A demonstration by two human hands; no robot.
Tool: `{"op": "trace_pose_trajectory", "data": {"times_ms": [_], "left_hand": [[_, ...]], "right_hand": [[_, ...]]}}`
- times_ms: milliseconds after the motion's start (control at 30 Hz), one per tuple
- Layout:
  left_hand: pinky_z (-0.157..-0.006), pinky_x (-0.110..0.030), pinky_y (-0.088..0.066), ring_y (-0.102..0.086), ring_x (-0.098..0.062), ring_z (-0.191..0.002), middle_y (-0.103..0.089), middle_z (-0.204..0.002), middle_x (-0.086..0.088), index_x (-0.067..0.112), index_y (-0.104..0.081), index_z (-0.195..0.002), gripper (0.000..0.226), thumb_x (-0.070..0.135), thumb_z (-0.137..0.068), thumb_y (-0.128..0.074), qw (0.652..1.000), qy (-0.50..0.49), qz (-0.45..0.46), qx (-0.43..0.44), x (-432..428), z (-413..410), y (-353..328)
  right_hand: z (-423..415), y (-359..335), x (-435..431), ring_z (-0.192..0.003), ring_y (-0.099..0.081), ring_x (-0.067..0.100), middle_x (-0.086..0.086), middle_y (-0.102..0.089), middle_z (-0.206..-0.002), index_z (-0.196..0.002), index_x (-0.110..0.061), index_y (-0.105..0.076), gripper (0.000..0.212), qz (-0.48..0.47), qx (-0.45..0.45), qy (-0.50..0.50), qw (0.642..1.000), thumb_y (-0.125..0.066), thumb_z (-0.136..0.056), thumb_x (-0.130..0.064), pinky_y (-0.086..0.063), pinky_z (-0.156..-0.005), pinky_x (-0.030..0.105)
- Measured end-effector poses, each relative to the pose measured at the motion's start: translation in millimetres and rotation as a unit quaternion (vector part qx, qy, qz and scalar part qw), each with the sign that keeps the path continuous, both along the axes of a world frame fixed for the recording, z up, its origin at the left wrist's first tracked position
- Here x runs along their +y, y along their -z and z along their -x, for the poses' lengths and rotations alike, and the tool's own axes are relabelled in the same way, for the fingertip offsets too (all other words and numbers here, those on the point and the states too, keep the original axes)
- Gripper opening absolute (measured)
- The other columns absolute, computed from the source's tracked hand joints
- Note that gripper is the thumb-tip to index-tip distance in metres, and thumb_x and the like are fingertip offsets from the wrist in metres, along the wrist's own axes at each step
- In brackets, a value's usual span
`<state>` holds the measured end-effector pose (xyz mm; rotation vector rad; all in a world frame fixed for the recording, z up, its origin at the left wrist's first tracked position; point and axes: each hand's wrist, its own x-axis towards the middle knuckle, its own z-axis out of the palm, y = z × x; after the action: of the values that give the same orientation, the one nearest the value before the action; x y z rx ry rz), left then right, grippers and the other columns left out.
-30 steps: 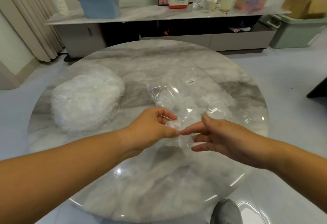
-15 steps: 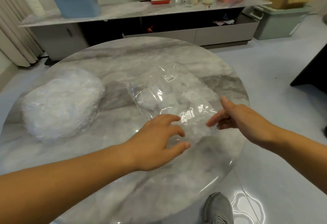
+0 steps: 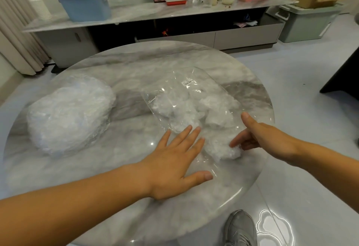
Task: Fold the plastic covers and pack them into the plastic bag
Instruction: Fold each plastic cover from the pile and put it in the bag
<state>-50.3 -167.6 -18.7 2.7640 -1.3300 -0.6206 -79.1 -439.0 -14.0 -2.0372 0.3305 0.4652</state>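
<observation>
One clear plastic bag point(image 3: 194, 98) flat on one round marble bench point(image 3: 136, 65), one barcode label point(image 3: 188, 82) near its far end, white folded covers point(image 3: 186, 113) bunched inside, too merged to count, plus one crumpled cover point(image 3: 223, 149) at its near end, in or just out of the mouth unclear. Two hands: left hand point(image 3: 178, 162) flat, fingers spread straight, pressing the bag's near-left edge, gripping nothing; right hand point(image 3: 270, 139) at the bag's near-right side, thumb up, index finger straight and touching that crumpled cover, other fingers loosely bent, holding nothing. One big heap of loose plastic covers point(image 3: 70, 113) well left of the bag; one grey shoe point(image 3: 240, 228) nearer than the bag, below the bench edge.
</observation>
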Motion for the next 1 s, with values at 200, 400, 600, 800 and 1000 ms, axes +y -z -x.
{"op": "trace_pose_trajectory", "data": {"times_ms": [200, 400, 600, 800, 1000], "left_hand": [[-0.121, -0.055, 0.016, 0.032, 0.004, -0.144, 0.027, -0.163, 0.018, 0.030, 0.012, -0.160, 0.093, 0.081, -0.086, -0.010, 0.998, -0.012, 0.036, 0.052, 5.2, -4.9, 0.4], [-0.119, -0.058, 0.018, 0.029, 0.005, -0.145, 0.024, -0.163, 0.020, 0.037, 0.004, -0.160, 0.090, 0.083, -0.085, -0.014, 0.994, -0.020, 0.061, 0.090, 10.5, -6.7, 2.9], [-0.119, -0.055, 0.020, 0.028, 0.003, -0.146, 0.021, -0.164, 0.019, 0.050, 0.013, -0.155, 0.074, 0.073, -0.093, -0.023, 0.993, -0.013, 0.074, 0.091, 17.5, -8.5, 1.9], [-0.120, -0.052, 0.019, 0.027, 0.003, -0.146, 0.019, -0.165, 0.019, 0.048, 0.014, -0.155, 0.077, 0.075, -0.092, -0.020, 0.993, -0.014, 0.079, 0.091, 21.9, -13.4, 3.2], [-0.121, -0.048, 0.020, 0.027, 0.004, -0.146, 0.017, -0.166, 0.017, 0.043, 0.005, -0.158, 0.079, 0.077, -0.091, -0.018, 0.993, -0.028, 0.090, 0.071, 30.1, -15.2, 2.4]], "right_hand": [[-13.1, 9.0, 24.6, -0.110, -0.067, 0.029, 0.017, -0.068, -0.120, -0.128, 0.003, -0.061, 0.094, -0.234, 0.038, 0.133, 0.962, -0.032, -0.088, -0.077, -0.054, -0.096, 0.043], [-25.7, 13.7, 62.2, -0.127, -0.056, 0.037, 0.025, -0.058, -0.134, -0.133, -0.001, -0.057, 0.085, -0.444, 0.028, 0.252, 0.860, -0.046, -0.090, -0.074, -0.045, -0.108, 0.044], [-25.4, 17.9, 70.4, -0.116, -0.064, 0.047, 0.032, -0.050, -0.138, -0.128, -0.001, -0.060, 0.072, -0.490, -0.007, 0.329, 0.807, -0.062, -0.089, -0.062, -0.046, -0.109, 0.051], [-2.1, 11.3, 61.1, -0.104, -0.069, 0.048, 0.024, -0.058, -0.130, -0.138, -0.015, -0.046, 0.062, -0.398, -0.024, 0.338, 0.852, -0.058, -0.095, -0.058, -0.050, -0.101, 0.057], [9.3, -2.3, 60.1, -0.091, -0.072, 0.032, 0.019, -0.066, -0.110, -0.120, -0.007, -0.055, 0.038, -0.173, -0.078, 0.312, 0.931, -0.051, -0.104, -0.042, -0.059, -0.087, 0.050]]}}
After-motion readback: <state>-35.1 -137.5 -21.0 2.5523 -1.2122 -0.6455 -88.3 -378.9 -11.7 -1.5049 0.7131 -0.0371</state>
